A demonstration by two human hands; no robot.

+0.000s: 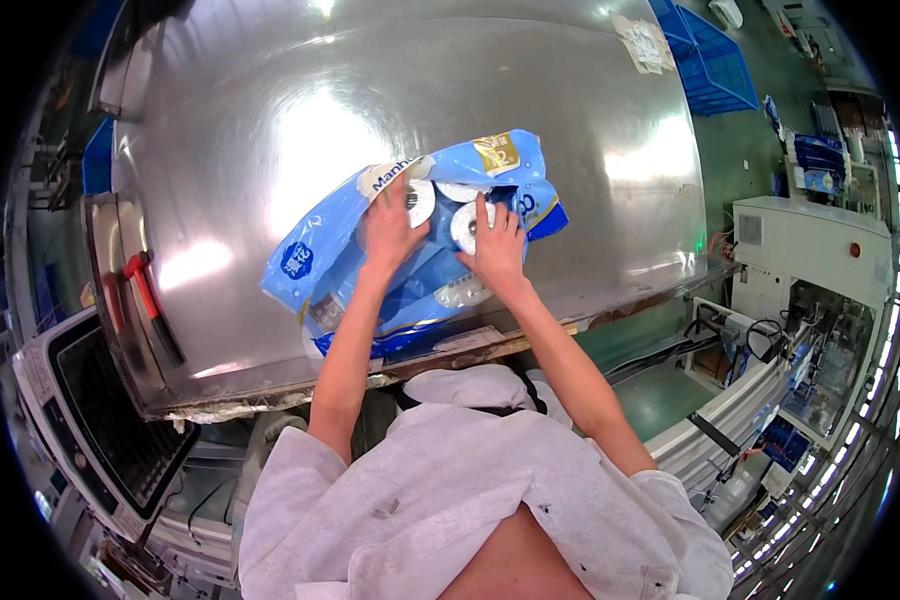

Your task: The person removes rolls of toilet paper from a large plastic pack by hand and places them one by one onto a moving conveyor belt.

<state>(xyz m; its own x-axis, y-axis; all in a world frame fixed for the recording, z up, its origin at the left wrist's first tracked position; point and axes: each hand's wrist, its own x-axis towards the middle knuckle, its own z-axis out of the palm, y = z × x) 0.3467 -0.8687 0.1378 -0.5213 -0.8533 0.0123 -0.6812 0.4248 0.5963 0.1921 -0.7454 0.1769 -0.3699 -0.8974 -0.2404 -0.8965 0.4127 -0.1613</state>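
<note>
A blue printed plastic bag (pixel 335 240) lies open on its side on the metal table (pixel 570 100), close to the front edge. White toilet rolls show inside it: one roll (pixel 422 203) at the left, another roll (pixel 463 226) at the right, and part of a third roll (pixel 460 190) behind them. My left hand (pixel 392 230) reaches into the bag, its fingers and thumb closed about the left roll. Around the right roll, my right hand (pixel 497 250) has its thumb on the near side and its fingers over the far side. The bag's film hides some fingertips.
A red and black hand tool (pixel 150 300) lies at the table's left edge. Blue crates (pixel 715 65) stand beyond the far right corner. A pale machine cabinet (pixel 810 250) is at the right, and a dark-fronted machine (pixel 105 410) stands at the lower left.
</note>
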